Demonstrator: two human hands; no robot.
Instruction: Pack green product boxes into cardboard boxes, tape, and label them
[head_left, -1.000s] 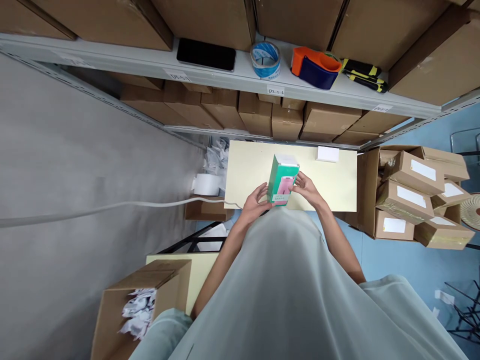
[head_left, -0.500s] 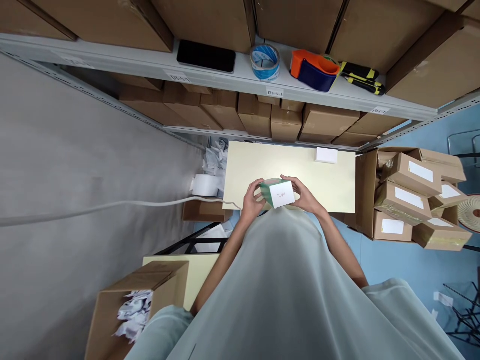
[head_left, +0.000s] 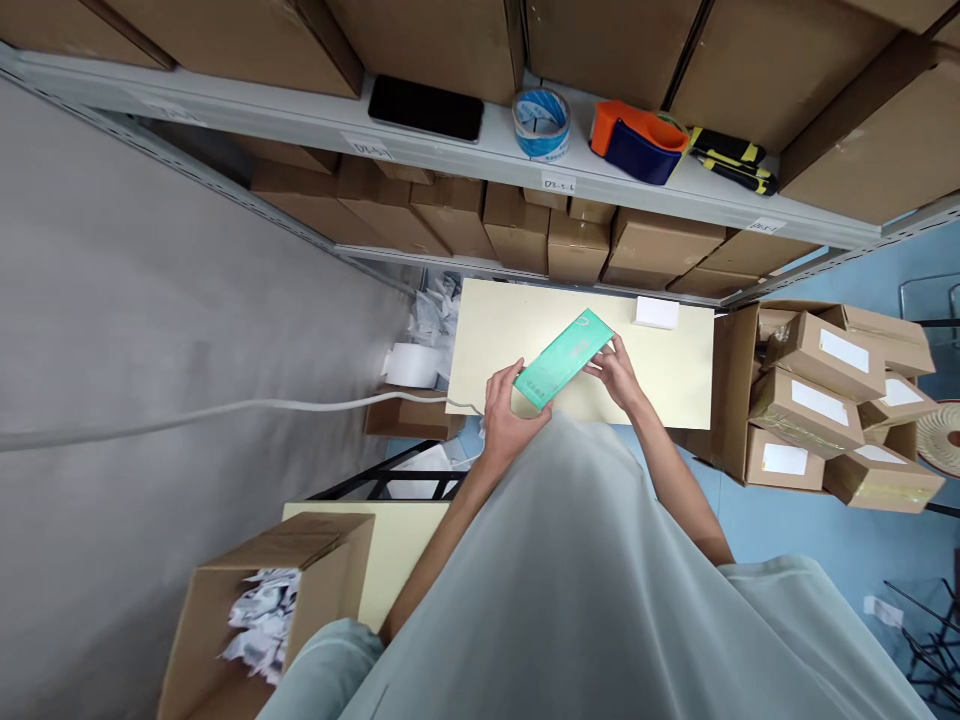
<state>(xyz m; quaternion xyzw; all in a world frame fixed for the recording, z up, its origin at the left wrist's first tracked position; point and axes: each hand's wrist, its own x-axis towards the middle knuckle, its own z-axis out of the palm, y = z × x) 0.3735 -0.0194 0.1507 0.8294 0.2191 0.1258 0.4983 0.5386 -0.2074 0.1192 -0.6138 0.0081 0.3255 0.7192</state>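
Note:
A long green box (head_left: 564,358) is held slantwise over the pale yellow table (head_left: 487,320), its broad printed face turned up. My left hand (head_left: 512,415) is closed around its lower left end, thumb along the near edge. At the upper right end, my right hand (head_left: 616,374) grips the box's side with its fingertips. Further back on the table lies a small white box (head_left: 656,312), apart from both hands.
Above the table a grey shelf (head_left: 480,150) carries cartons, a phone (head_left: 426,108), a tape roll (head_left: 541,124), an orange-blue tape dispenser (head_left: 639,142) and yellow-black cutters (head_left: 731,160). At right stands a carton (head_left: 733,380) of labelled boxes; at lower left, another carton (head_left: 330,590) with crumpled paper.
The green box has been turned: its white end faced me before, and now its long green face shows. My left hand has shifted to its lower end, my right to its upper end.

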